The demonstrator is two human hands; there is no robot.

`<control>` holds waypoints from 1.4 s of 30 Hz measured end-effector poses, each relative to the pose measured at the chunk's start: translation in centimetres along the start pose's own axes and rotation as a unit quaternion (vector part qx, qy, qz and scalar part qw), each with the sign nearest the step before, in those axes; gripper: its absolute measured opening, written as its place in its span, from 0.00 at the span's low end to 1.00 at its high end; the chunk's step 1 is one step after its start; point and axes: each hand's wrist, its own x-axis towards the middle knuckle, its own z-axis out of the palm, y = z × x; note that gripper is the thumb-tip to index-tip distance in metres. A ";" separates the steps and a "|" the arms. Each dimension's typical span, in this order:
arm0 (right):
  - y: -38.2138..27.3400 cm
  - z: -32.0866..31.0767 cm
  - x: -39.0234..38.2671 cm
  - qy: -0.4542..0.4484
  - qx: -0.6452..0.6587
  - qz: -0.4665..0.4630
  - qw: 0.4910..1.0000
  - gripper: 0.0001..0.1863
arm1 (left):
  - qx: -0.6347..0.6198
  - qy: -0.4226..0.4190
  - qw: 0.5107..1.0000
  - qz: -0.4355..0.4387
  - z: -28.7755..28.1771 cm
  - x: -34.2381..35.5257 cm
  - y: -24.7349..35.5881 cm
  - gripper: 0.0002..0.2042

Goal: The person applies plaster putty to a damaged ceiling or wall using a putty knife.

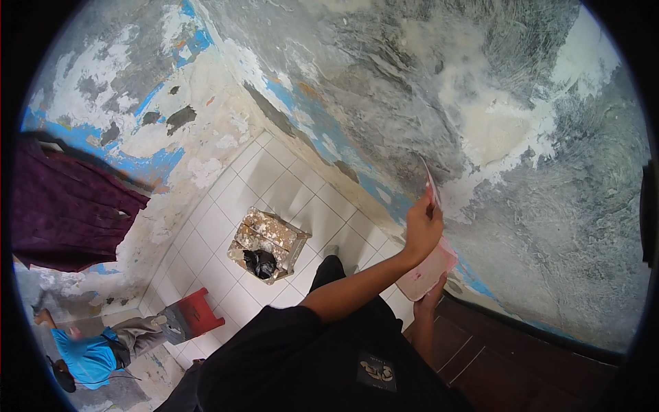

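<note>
My left hand (424, 225) reaches across to the right, its fingers closed round a thin, flat scraper (430, 180) with white and reddish patches. The scraper is seen nearly edge-on, close to the grey plastered wall (384, 89); I cannot tell whether it touches. Below it, my right hand (431, 299) grips a pinkish, flat, rounded board or tray (424, 273) by its lower edge. The board's upper part is partly hidden behind my left wrist. A pale filler patch (498, 134) spreads over the wall above and right of my hands.
A splattered stool (274, 233) bearing a black plastic bag (261, 264) stands on white floor tiles (257, 172). Far left, a person in a blue shirt (93, 360) reaches to a wall near a red stool (199, 312). A purple cloth (75, 206) hangs on the left wall. Dark brown tiles (494, 364) lie lower right.
</note>
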 end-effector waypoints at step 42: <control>-0.5 1.0 -0.9 0.039 0.071 -0.056 0.995 0.34 | -0.043 0.122 0.990 -0.061 -5.4 2.4 -5.1 0.06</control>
